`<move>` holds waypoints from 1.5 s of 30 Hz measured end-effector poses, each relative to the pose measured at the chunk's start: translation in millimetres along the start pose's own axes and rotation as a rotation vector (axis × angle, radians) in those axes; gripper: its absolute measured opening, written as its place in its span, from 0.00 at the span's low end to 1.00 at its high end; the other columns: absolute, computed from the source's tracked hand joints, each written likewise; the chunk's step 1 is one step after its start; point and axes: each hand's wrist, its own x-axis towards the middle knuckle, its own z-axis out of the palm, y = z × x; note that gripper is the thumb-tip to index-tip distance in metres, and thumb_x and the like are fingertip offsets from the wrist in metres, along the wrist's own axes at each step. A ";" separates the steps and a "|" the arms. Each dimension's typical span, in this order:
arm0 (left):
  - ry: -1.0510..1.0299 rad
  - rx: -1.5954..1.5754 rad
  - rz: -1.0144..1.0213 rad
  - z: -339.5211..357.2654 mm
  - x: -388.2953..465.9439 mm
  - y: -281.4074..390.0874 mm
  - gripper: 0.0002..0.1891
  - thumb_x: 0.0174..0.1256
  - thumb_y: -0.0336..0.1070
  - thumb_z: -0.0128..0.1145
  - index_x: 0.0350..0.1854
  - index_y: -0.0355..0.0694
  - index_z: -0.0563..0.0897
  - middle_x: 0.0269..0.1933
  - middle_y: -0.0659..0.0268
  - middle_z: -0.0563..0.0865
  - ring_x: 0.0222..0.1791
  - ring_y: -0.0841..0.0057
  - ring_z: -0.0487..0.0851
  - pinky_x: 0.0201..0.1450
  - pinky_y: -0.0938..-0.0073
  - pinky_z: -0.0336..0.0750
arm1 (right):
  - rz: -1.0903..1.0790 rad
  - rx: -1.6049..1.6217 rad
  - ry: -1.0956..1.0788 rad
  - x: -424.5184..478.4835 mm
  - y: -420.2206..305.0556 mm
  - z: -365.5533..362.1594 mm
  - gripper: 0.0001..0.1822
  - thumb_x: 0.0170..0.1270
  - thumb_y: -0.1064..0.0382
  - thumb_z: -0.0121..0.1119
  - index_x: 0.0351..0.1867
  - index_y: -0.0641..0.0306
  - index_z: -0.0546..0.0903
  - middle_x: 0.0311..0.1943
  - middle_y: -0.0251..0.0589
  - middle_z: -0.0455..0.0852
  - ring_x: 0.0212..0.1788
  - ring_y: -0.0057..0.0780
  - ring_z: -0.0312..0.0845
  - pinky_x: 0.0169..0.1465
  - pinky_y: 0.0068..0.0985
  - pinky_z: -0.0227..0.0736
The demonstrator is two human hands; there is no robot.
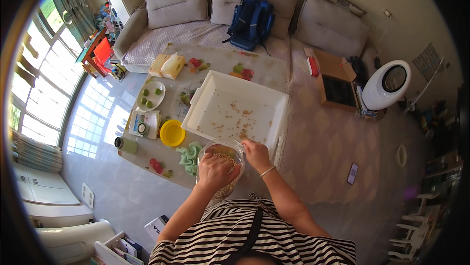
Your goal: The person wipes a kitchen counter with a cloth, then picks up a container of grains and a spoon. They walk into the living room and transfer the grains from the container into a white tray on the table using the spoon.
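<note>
A clear plastic jar (239,152) stands in front of me at the table's near edge, its wide mouth tipped into view. Small tan beans (229,158) fill part of it. My left hand (218,171) reaches over the mouth, and its fingertips are hidden among the beans or behind the back of the hand. On the jar's right rim, my right hand (256,154) grips with thumb and fingers. Just beyond lies a shallow white plastic tub (205,99), with loose brownish beans (244,123) scattered over its floor.
Left of the jar are a crumpled green cloth (190,157), a yellow bowl (172,132), a green bottle (126,145) and a plate (156,98) with several green fruits. A tissue pack (172,67) lies farther back. A phone (352,173) rests on the covered surface at right.
</note>
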 end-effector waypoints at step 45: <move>-0.119 -0.098 0.092 11.6 -8.1 6.3 0.20 0.40 0.35 0.70 0.08 0.47 0.66 0.12 0.70 0.72 0.16 0.70 0.74 0.27 0.67 0.62 | -0.057 0.252 -0.373 14.7 -53.5 7.9 0.06 0.53 0.66 0.58 0.23 0.63 0.84 0.24 0.50 0.85 0.30 0.49 0.82 0.38 0.41 0.76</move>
